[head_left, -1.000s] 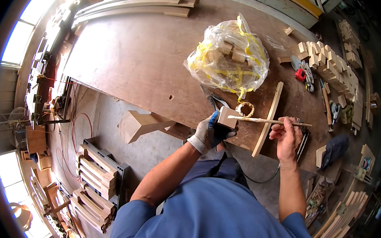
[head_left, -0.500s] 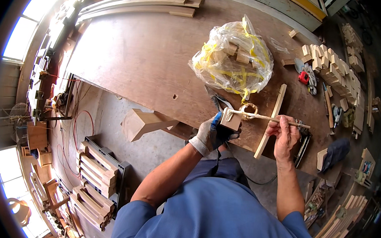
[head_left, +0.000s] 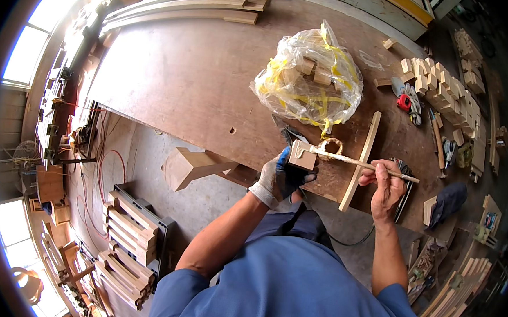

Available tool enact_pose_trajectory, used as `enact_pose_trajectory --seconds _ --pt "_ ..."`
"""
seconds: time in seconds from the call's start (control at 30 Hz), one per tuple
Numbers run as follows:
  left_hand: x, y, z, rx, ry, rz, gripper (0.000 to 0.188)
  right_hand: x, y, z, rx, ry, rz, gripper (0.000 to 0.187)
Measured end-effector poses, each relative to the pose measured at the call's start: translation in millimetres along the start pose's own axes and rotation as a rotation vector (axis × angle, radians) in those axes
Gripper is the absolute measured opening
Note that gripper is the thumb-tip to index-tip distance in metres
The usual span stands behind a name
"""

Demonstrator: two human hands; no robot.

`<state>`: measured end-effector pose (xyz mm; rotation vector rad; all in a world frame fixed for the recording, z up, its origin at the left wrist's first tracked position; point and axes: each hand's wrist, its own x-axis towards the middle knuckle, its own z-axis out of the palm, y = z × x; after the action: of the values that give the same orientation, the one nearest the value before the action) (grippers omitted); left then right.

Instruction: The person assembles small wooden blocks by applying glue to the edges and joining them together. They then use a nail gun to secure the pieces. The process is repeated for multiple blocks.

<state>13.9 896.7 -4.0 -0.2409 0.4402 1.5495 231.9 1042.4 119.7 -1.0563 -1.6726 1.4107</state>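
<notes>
My left hand (head_left: 276,180), in a grey and blue work glove, is closed around a small wooden block (head_left: 303,157) at the front edge of the workbench. My bare right hand (head_left: 385,187) pinches a thin wooden stick (head_left: 358,162). The stick's far left end is coated in a pale paste that looks like glue, and it rests against the upper part of the block. Pale paste also shows on the block there. Just behind the stick, a round, crusted rim (head_left: 331,144) is partly covered. A narrow wood strip (head_left: 361,162) lies under the stick on the bench.
A clear plastic bag (head_left: 311,80) with yellow tape holds wooden blocks on the workbench (head_left: 183,78). Stacked blocks (head_left: 439,85), a red tape measure (head_left: 404,102) and a hammer (head_left: 439,141) lie right. A large timber piece (head_left: 189,167) juts out at the front edge.
My right hand has shifted slightly right with the stick. The block in my left hand has moved a little left, and the stick's coated end now lies nearer the block's upper edge.
</notes>
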Motion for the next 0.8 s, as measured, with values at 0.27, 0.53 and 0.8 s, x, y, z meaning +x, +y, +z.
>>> enact_pose_trajectory --seconds 0.27,0.53,0.8 --pt "-5.3 4.9 11.3 -0.036 0.020 -0.003 0.054 -8.6 -15.6 7.5 -0.002 -0.123 -0.120 0.024" --pt "-1.4 5.5 8.8 -0.011 0.120 0.062 0.052 -13.0 -24.9 5.4 -0.026 -0.241 -0.229 0.021" --pt "-0.7 5.1 13.1 0.018 0.104 0.055 0.054 -7.9 -25.2 13.6 -0.043 -0.274 -0.199 0.020"
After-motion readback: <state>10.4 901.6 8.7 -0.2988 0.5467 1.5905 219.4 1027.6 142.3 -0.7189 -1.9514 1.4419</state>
